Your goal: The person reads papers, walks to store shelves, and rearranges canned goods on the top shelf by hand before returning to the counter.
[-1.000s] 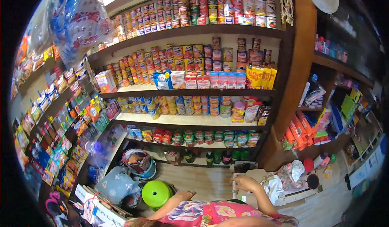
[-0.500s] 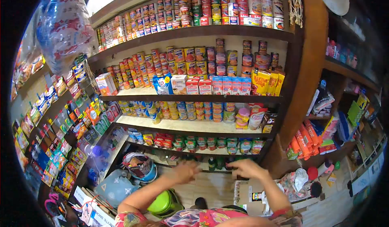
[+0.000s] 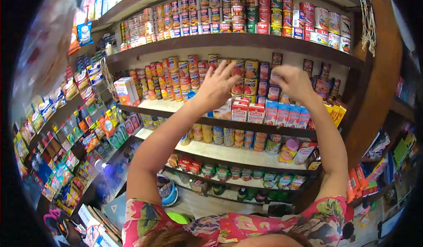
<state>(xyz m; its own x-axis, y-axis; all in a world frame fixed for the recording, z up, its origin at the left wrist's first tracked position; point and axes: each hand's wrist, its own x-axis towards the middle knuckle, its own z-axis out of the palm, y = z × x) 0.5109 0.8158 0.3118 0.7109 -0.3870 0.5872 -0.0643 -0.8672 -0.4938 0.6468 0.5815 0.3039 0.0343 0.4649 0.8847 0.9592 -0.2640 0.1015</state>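
Note:
My left hand (image 3: 218,84) is raised in front of the middle shelf, fingers spread and stretched upward, holding nothing. Behind its fingertips stand stacked yellow-labelled cans (image 3: 251,69). My right hand (image 3: 293,84) is up at about the same height, its fingers bent toward the left and blurred; whether anything is in them is unclear. Dark purple-labelled cans (image 3: 263,72) stand between the two hands. Below the hands, red-and-white Alaska cartons (image 3: 240,109) and blue-and-pink cartons (image 3: 282,114) line the shelf edge. Contact with any can is not visible.
A top shelf (image 3: 246,39) carries rows of cans. Lower shelves hold more cans, pouches and bottles. Packets hang on the left wall beside a purple-capped container (image 3: 105,167). A wooden post (image 3: 370,92) stands at right. A blue bucket (image 3: 171,196) sits on the floor.
Both hands have risen from low over the floor to the middle shelf. My left fingers have spread. The view has shifted, and the shelves appear closer.

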